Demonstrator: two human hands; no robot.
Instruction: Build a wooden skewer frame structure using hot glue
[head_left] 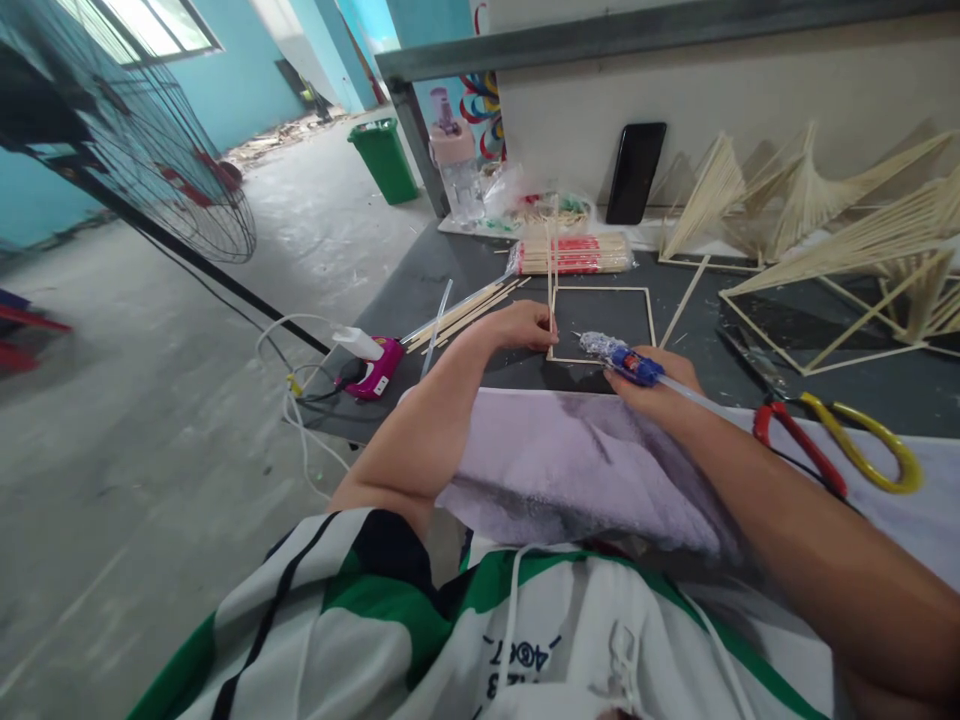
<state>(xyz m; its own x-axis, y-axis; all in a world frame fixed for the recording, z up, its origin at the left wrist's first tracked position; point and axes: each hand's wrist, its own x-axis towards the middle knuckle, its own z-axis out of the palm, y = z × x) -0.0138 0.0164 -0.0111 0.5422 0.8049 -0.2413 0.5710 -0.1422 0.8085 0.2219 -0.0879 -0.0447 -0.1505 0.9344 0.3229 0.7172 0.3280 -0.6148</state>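
A square frame of thin wooden sticks (601, 289) lies flat on the dark table. My left hand (525, 325) pinches a thin upright stick (552, 262) by its lower end, at the left side of the frame near its front corner. A blue hot glue gun (639, 366) is gripped in my right hand (664, 385), its nozzle pointing left over the frame's front side. Whitish glue or wrapping covers the front of the gun, and a clear glue stick (697, 398) comes out of its back. The nozzle is apart from the upright stick.
Loose sticks (480, 312) and a magenta power socket (379, 372) lie left. Behind are a packet of sticks (574, 254), a bottle (457, 170) and a phone (636, 173). Finished stick structures (802, 200) and red-and-yellow-handled scissors (802, 440) are right. A towel (555, 455) covers the front edge.
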